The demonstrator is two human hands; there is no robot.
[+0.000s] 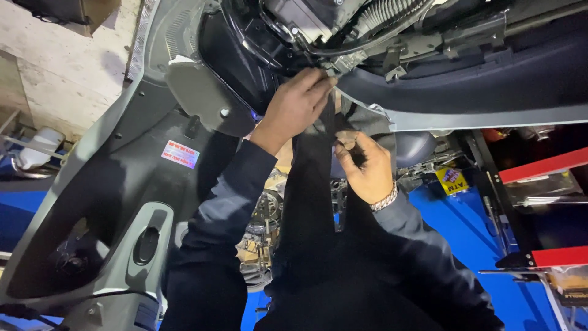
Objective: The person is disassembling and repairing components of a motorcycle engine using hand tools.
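A grey plastic scooter body (116, 178), its panels stripped back, fills the view from upper left to lower left, with its dark curved underside panel (465, 79) running across the top and bare engine parts, hoses and a ribbed grey tube (383, 15) showing above. A blue workshop floor (465, 245) lies behind, with red-edged racks (545, 165) at the right. A long black plastic strip panel (309, 202) hangs between the person's dark-sleeved arms, its upper end held up against the scooter's open frame, seemingly to line it up there. The left hand (297, 104) is closed, fingertips pinching the strip's top edge at the frame. The right hand (364, 168), with a silver bracelet (384, 200) at the wrist, is half curled, thumb and fingers gripping the strip's side just below, steadying it.
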